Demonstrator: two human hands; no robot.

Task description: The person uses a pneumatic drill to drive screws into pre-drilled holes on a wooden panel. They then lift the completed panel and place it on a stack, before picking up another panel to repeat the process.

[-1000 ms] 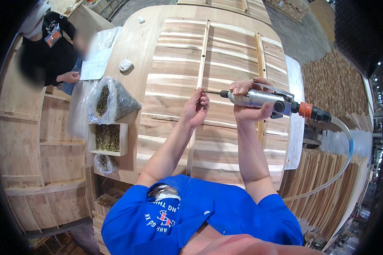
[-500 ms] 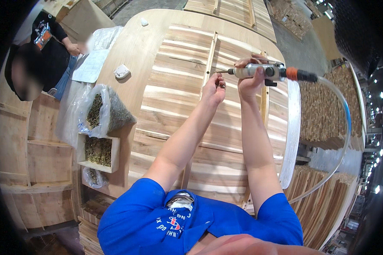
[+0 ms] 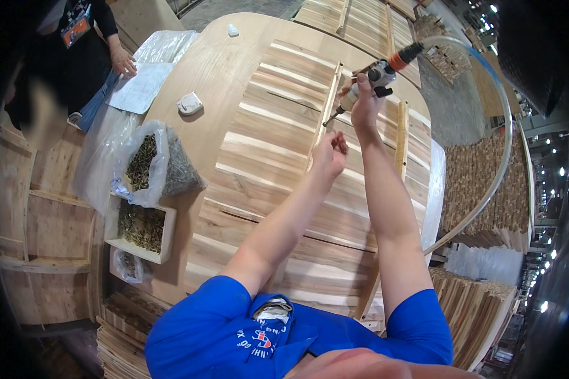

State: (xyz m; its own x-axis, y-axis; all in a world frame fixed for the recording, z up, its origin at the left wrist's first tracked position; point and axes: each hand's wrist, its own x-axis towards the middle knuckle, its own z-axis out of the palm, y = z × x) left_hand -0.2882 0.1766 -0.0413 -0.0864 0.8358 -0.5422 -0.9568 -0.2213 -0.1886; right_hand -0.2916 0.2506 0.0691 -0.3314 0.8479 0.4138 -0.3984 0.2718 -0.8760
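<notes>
A: In the head view, where is the drill (image 3: 379, 76)?

B: In the upper middle of the frame, and it is tilted. The right hand (image 3: 364, 106) is wrapped closely around it. The bit (image 3: 332, 118) reaches to the wooden strip (image 3: 317, 148); whether they touch, I cannot tell.

A: And the left hand (image 3: 329, 154)?

B: Near the frame's centre, just below the bit, with half-curled fingers. If it has something small inside, I cannot tell.

A: What could go wrong?

B: Because the drill leans, the bit might slip, then scratch the panel (image 3: 259, 136) or hurt those fingers. Also the hose (image 3: 507, 114), curving at upper right, could pull the drill aside
</notes>
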